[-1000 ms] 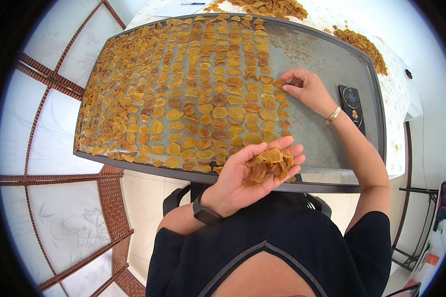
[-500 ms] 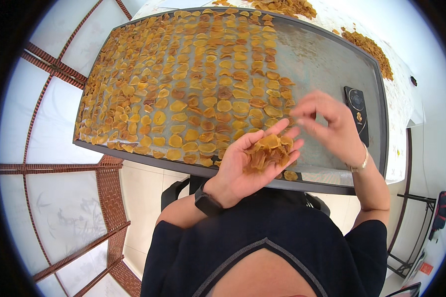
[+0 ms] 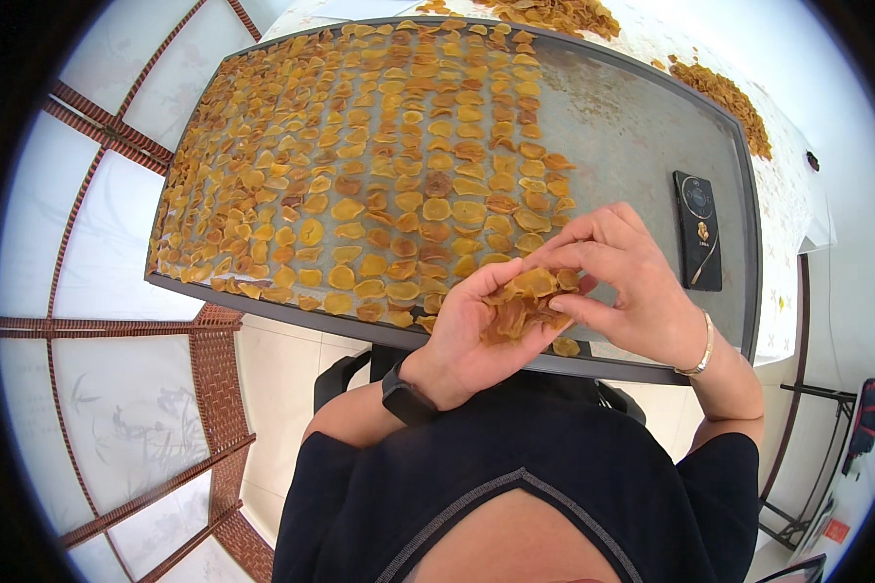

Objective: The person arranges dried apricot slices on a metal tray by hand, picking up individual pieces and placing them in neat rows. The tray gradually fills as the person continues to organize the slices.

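Observation:
My left hand (image 3: pixel 457 335), palm up and wearing a dark watch, cups a heap of dried amber slices (image 3: pixel 520 296) near the front edge of a tray. Over that heap, my right hand (image 3: pixel 632 282) pinches a slice at its right side with thumb and fingers. Which slice it grips is partly hidden by the fingers. Rows of similar thin, curled dried slices (image 3: pixel 399 160) cover the left and middle of the dark-rimmed tray (image 3: pixel 642 126). One slice (image 3: pixel 566 346) lies by the front rim, just right of my left hand.
A flat black phone-like rectangle (image 3: pixel 698 233) lies on the tray's right side. Beyond the tray, loose slice piles (image 3: pixel 724 97) rest on a patterned white tablecloth (image 3: pixel 783 253). A folding screen (image 3: pixel 131 408) stands to the left, and a black metal stand (image 3: pixel 812 457) to the right.
My right hand has come down and left from above the tray's bare part onto the slices in my left palm. The left hand stays nearly still.

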A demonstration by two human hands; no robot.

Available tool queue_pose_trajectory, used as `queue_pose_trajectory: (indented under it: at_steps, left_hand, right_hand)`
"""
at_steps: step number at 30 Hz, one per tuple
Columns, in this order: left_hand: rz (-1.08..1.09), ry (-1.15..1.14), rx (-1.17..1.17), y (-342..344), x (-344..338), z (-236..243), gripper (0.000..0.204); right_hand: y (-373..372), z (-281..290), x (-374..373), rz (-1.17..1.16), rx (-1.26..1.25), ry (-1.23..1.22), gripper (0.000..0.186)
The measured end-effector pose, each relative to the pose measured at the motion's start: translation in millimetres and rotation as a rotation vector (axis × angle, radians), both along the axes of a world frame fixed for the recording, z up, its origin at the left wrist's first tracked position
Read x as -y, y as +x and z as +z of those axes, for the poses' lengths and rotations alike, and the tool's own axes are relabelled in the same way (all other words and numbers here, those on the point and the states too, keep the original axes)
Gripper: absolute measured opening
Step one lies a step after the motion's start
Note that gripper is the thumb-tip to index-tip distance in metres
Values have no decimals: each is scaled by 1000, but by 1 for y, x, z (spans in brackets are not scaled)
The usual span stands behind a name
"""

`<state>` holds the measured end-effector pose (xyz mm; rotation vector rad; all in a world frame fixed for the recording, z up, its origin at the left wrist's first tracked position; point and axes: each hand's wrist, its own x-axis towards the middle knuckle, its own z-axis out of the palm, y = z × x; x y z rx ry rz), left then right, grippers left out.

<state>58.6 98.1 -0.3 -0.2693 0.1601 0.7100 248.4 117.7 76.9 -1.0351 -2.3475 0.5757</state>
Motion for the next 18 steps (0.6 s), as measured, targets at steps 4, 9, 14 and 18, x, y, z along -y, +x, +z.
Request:
queue_pose_trajectory:
  at_steps: [4,9,14,18]
  left_hand:
    - [-9,38,45,0,1,-4,42]
    - [0,22,12,2,1,-1,41]
    - [5,25,-22,2,1,2,39]
    - [0,37,15,0,2,-2,38]
  right_hand:
    - [-1,-5,1,-13,-17,1,30]
    - [-3,-5,2,-56,-3,6,28]
    - [-5,-7,3,-66,-1,8,26]
    - [-6,-10,3,-68,-38,-31,26]
